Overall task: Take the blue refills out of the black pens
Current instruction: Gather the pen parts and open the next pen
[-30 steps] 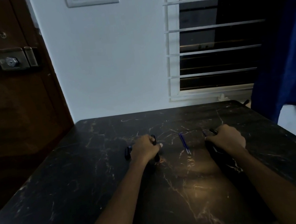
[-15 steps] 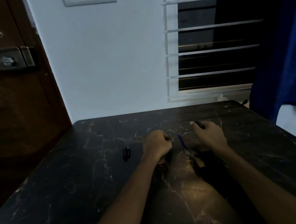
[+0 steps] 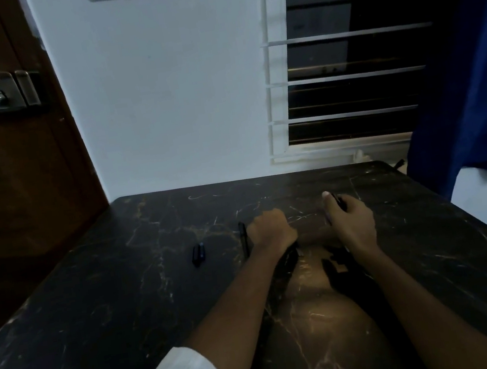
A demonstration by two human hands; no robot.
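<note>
Both my hands rest over the middle of the black marble table. My right hand is closed around a black pen, whose end sticks out past the thumb. My left hand is a loose fist, and I cannot see anything in it. A black pen barrel lies on the table just left of that hand. Further left lie black pen caps, one with a blue tip. The blue refills seen earlier between the hands are hidden now.
A white wall stands behind the table, with a wooden door at the left and a barred window at the right. A blue curtain hangs by the table's right far corner.
Both hands moved toward each other over the middle of the table. My left hand left the caps and a pen barrel at its left. The blue refills went out of sight.
</note>
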